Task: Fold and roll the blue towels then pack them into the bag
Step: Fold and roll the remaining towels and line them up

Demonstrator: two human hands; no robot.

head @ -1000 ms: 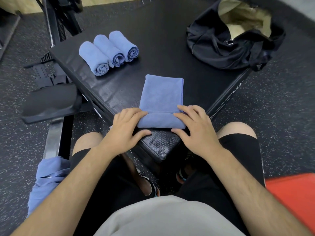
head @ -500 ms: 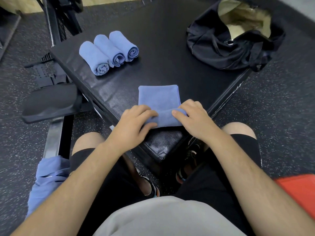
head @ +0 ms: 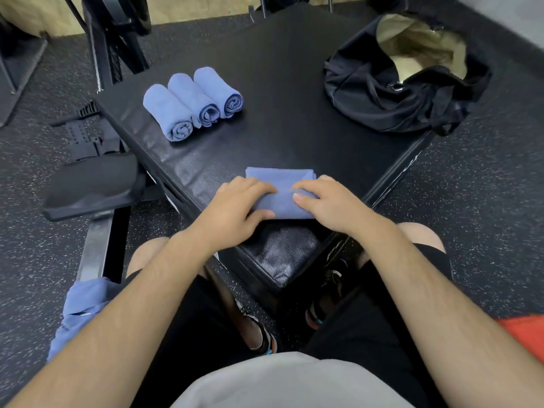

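Note:
A folded blue towel lies near the front corner of a black padded box, its near end rolled up. My left hand and my right hand both press on the roll, fingers curled over it. A short flat strip of the towel shows beyond the fingers. Three rolled blue towels lie side by side at the box's back left. A black bag with a beige lining stands open at the back right of the box.
More blue cloth hangs by my left leg above the speckled floor. A black bench pad and a metal frame stand left of the box. An orange object lies at the lower right.
Both hands have rolled the towel away from me; the roll is thicker and the flat part beyond it much shorter.

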